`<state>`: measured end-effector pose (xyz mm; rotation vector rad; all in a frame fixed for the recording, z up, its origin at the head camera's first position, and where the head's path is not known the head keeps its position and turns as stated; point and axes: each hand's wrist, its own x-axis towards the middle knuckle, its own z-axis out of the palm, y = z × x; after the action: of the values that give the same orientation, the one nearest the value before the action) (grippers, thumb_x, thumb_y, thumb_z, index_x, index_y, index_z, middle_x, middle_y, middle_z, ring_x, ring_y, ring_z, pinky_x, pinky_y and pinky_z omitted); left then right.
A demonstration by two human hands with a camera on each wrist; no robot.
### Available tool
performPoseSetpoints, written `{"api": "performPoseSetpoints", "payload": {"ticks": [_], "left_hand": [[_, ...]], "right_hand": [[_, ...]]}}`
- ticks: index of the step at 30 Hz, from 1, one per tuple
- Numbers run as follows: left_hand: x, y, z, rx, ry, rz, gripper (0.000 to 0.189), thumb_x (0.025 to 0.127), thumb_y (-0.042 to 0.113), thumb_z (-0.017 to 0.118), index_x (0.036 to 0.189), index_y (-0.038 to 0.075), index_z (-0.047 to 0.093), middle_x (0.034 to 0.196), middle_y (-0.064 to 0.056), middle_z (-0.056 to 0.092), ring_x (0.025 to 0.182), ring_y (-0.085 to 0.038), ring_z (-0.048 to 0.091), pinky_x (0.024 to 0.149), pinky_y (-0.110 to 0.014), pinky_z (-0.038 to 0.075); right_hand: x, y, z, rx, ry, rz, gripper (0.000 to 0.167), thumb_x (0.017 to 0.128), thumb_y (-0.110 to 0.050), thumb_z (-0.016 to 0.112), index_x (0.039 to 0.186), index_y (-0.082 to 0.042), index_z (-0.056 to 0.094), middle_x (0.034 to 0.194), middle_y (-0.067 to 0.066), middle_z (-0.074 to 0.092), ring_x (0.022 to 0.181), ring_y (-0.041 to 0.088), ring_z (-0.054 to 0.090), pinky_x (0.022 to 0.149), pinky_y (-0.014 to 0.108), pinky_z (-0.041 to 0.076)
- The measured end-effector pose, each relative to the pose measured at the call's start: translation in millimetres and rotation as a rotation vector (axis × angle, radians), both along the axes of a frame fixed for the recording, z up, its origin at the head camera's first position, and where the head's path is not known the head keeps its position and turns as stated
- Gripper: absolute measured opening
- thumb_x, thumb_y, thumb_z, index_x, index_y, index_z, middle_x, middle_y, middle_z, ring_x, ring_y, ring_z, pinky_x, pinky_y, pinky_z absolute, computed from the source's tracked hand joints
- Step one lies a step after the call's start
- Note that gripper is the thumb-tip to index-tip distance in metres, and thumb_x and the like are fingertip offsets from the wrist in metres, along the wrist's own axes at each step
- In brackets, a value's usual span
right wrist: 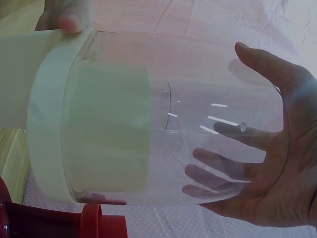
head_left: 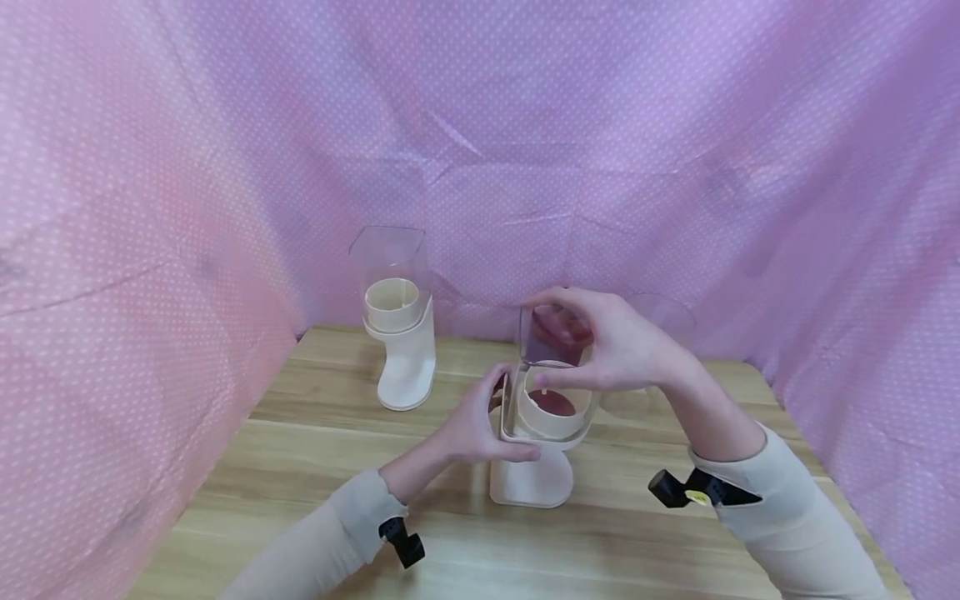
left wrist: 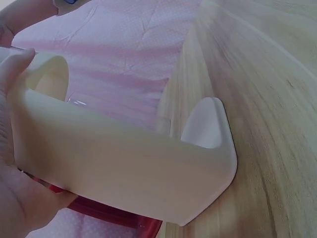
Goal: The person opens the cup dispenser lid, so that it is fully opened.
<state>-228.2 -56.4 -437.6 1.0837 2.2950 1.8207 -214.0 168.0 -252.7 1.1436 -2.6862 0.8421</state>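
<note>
Dispenser (head_left: 553,427) stands clasped by left grip (head_left: 474,430), right grip (head_left: 619,342) spanning top.

Smooth, matt plastic, by the look of it, on the cream stand (left wrist: 104,148)! The clear container (right wrist: 190,101) gleams, see-through and glossy, streaked with highlights. Shiny red plastic on the red piece (right wrist: 111,226), too. Smooth, grained wood across the bench (head_left: 330,458); creased cloth for the backdrop (head_left: 480,83), matt cloth on the sleeve (head_left: 795,517)!

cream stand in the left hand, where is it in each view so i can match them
Head: cream stand, below and right of centre.
Left wrist: slanting across left and middle.
Right wrist: left edge, foot out of frame.
Shared landmark: the left hand gripping it.
</note>
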Motion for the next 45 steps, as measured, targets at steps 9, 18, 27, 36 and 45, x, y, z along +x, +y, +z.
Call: {"api": "performPoseSetpoints", "payload": {"ticks": [9,18,27,36,45], "left_hand": [[-3.8,-0.3,-7.4,0.062,-0.019,0.022,0.086,0.061,0.018,0.100,0.135,0.015,0.056,0.122,-0.007,0.069,0.116,-0.018,0.065,0.103,-0.039,0.059],[-6.7,-1.8,-6.7,0.028,-0.002,0.039,0.086,0.060,0.022,0.099,0.134,0.017,0.055,0.122,-0.003,0.068,0.116,-0.017,0.064,0.099,-0.036,0.059],[-4.6,-0.9,-8.0,0.041,0.009,0.048,0.083,0.061,0.022,0.099,0.131,0.015,0.056,0.121,-0.011,0.070,0.116,-0.014,0.064,0.102,-0.042,0.059],[-3.5,-0.1,-6.4,0.082,-0.024,0.032,0.083,0.062,0.018,0.098,0.133,0.015,0.054,0.124,-0.012,0.068,0.120,-0.014,0.063,0.107,-0.042,0.056],[6.3,-2.8,-1.2,0.025,-0.019,-0.045,0.091,0.065,0.019,0.100,0.143,0.014,0.054,0.136,-0.009,0.068,0.133,-0.035,0.062,0.114,-0.045,0.054]], "right_hand": [[-2.6,-2,-8.0,-0.069,-0.008,-0.008,0.079,0.074,-0.039,0.098,0.142,-0.017,0.064,0.117,0.000,0.074,0.106,0.013,0.071,0.093,0.036,0.062],[9.9,-6,-3.2,-0.067,0.045,-0.018,0.078,0.073,-0.040,0.099,0.141,-0.019,0.065,0.113,-0.003,0.071,0.099,0.016,0.071,0.084,0.034,0.063],[19.8,6,-1.6,0.030,0.099,-0.074,0.088,0.068,-0.043,0.100,0.146,-0.027,0.062,0.130,-0.009,0.064,0.104,0.008,0.061,0.093,0.037,0.055],[9.5,10,1.0,-0.043,0.106,-0.007,0.077,0.071,-0.034,0.100,0.140,-0.021,0.068,0.106,-0.006,0.072,0.092,0.014,0.066,0.084,0.032,0.059],[-10.5,19,5.3,-0.048,-0.009,-0.091,0.063,0.077,-0.033,0.096,0.134,-0.019,0.073,0.102,-0.003,0.074,0.093,0.015,0.065,0.082,0.030,0.056]]}}
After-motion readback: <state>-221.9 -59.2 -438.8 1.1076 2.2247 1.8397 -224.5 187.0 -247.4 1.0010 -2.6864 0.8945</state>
